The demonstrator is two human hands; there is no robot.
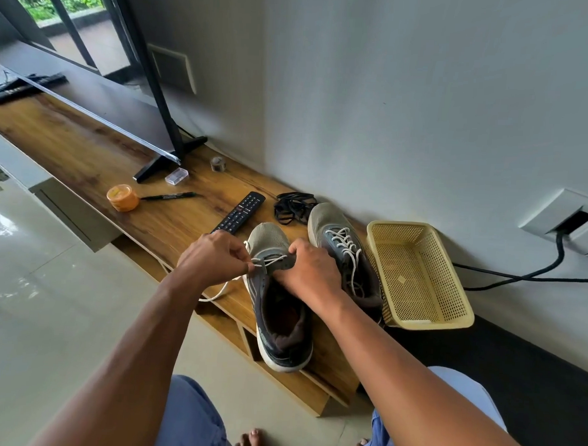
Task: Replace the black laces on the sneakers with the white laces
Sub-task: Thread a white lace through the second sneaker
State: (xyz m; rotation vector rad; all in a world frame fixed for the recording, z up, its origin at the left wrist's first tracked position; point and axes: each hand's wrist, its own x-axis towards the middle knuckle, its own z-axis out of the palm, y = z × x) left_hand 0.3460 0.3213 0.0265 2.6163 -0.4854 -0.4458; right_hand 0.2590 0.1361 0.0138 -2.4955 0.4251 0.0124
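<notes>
Left hand (pixel 214 256) pinches the white lace (pixel 268 261) taut, probably for threading, while right hand (pixel 306 268) grips the near sneaker (pixel 276 309) steady on the wooden shelf (pixel 88 149); black laces (pixel 293 207) lie discarded farther back.

The wooden shelf (pixel 88 149) carries two sneakers (pixel 282 322), black laces (pixel 293 206), a remote (pixel 239 212), a basket (pixel 417 277).

- I see two sneakers (pixel 279 309) side by side on the shelf (pixel 88 155).
- Basket (pixel 417 277) sits right of them.
- Remote (pixel 239 212) and laces (pixel 293 206) lie behind.
</notes>
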